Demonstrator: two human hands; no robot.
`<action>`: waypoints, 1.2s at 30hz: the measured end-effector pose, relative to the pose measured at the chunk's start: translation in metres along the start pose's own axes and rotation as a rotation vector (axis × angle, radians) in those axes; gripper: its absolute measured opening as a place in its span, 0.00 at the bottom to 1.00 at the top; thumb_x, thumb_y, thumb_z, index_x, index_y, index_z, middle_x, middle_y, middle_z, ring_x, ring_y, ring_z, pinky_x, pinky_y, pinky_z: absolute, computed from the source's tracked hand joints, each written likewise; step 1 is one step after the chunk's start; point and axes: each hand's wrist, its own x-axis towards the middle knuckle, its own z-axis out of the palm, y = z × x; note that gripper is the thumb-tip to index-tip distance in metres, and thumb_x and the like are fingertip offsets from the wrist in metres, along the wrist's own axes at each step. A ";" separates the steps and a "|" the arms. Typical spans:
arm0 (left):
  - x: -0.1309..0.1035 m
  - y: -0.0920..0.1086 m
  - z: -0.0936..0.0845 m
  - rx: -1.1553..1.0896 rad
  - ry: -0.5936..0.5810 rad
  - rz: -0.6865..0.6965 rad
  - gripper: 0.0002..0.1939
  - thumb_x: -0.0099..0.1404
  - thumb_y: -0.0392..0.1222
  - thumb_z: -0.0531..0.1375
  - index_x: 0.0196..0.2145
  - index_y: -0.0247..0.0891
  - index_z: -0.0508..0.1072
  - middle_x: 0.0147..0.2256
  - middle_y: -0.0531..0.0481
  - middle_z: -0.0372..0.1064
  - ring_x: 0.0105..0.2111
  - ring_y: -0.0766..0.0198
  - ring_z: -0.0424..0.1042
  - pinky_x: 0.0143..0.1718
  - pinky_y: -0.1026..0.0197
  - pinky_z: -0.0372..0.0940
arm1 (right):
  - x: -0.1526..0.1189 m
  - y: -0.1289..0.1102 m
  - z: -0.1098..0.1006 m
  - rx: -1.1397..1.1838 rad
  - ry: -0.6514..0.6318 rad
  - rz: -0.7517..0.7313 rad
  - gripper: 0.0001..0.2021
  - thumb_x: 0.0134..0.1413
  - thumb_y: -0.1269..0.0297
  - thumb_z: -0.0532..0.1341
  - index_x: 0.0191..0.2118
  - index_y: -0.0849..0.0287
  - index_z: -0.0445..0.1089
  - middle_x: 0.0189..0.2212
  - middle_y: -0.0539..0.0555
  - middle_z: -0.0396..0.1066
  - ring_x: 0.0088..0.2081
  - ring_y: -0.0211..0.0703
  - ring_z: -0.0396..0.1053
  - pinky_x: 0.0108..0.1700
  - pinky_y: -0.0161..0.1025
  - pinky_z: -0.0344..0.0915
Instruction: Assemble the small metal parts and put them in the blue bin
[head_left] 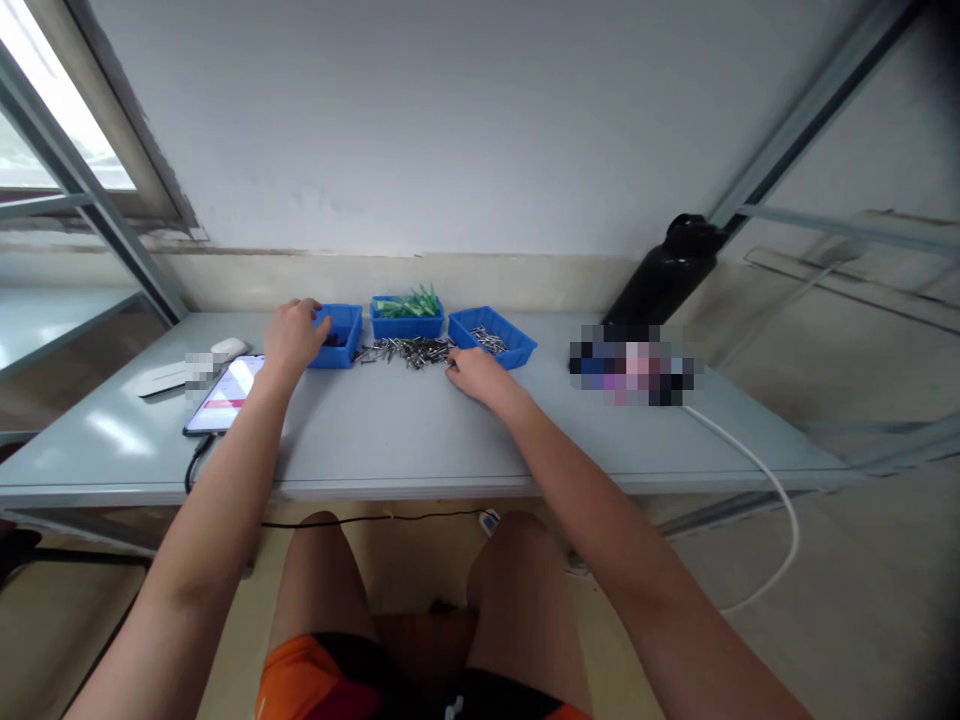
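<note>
My left hand (294, 335) hovers at the left side of a blue bin (347, 350) with dark small pieces in it. Its thumb and fingers are apart, and nothing shows between them. At the right end of a loose pile of metal screws (411, 351), my right hand (476, 372) rests low on the table with its fingers curled together; what they hold, if anything, is too small to make out. Just behind that hand is a second blue bin (521, 350), holding silvery screws (489, 340). Between the two stands a third blue bin (407, 327) with green plastic-looking pieces (412, 304).
A lit phone (225, 395) with a cable lies left on the grey table (405, 440), near a white case (229, 348). On the right a black bottle (664, 275) stands behind a blurred-out item (634, 368). A white cable (780, 490) hangs over the right edge.
</note>
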 end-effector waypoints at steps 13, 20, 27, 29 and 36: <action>-0.011 0.029 0.010 -0.327 -0.066 0.284 0.16 0.64 0.46 0.54 0.42 0.35 0.76 0.36 0.46 0.74 0.32 0.62 0.70 0.39 0.60 0.65 | -0.003 -0.007 -0.003 -0.222 -0.062 -0.116 0.14 0.62 0.73 0.50 0.42 0.61 0.73 0.43 0.63 0.73 0.43 0.48 0.70 0.41 0.38 0.61; -0.027 0.051 0.023 -0.351 -0.269 0.538 0.17 0.66 0.46 0.54 0.43 0.35 0.76 0.36 0.45 0.75 0.33 0.61 0.71 0.38 0.60 0.65 | -0.002 -0.017 -0.011 0.247 0.172 -0.267 0.10 0.62 0.66 0.52 0.41 0.59 0.70 0.38 0.56 0.73 0.40 0.43 0.69 0.43 0.39 0.62; -0.031 0.055 0.028 -0.384 -0.398 0.681 0.14 0.68 0.43 0.54 0.41 0.37 0.77 0.39 0.46 0.76 0.37 0.60 0.73 0.39 0.61 0.64 | 0.001 -0.021 -0.006 0.822 0.071 -0.209 0.09 0.55 0.59 0.58 0.38 0.57 0.69 0.32 0.53 0.73 0.32 0.40 0.68 0.30 0.35 0.64; -0.032 0.056 0.028 -0.402 -0.384 0.681 0.14 0.68 0.43 0.54 0.40 0.36 0.77 0.38 0.46 0.76 0.37 0.61 0.73 0.39 0.61 0.65 | 0.001 -0.021 -0.005 0.887 0.059 -0.197 0.09 0.55 0.58 0.58 0.37 0.56 0.68 0.33 0.53 0.73 0.33 0.40 0.69 0.29 0.35 0.64; -0.030 0.053 0.032 -0.395 -0.351 0.713 0.12 0.68 0.43 0.55 0.40 0.38 0.77 0.38 0.47 0.76 0.36 0.62 0.73 0.37 0.62 0.65 | 0.002 -0.019 -0.005 0.904 0.068 -0.196 0.09 0.54 0.57 0.58 0.38 0.56 0.69 0.34 0.53 0.75 0.34 0.40 0.71 0.31 0.36 0.65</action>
